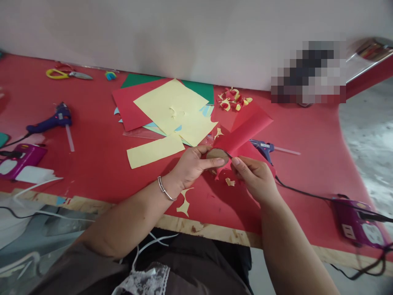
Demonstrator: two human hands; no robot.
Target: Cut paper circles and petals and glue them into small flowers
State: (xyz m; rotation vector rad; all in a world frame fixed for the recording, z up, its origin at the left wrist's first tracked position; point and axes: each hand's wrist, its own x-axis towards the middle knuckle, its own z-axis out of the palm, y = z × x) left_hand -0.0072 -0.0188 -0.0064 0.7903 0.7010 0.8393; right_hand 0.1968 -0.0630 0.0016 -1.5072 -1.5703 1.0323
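My left hand (194,164), a silver bangle on its wrist, pinches a small round brown disc (216,155) against a folded sheet of red paper (244,129). Opposite it, my right hand (254,176) is closed in a pinch, its fingertips on the paper's edge and a thin dark tool beside the disc. The red paper rises up and to the right from both hands. Small yellow paper scraps (184,203) lie on the red table (92,164) below my hands.
Yellow (172,106), red and green sheets lie stacked behind my hands, with a pile of paper curls (233,99). Glue guns sit at left (52,119) and right (260,146). Yellow-handled scissors (66,74) lie far left. Purple power strips (359,223) sit at both table ends.
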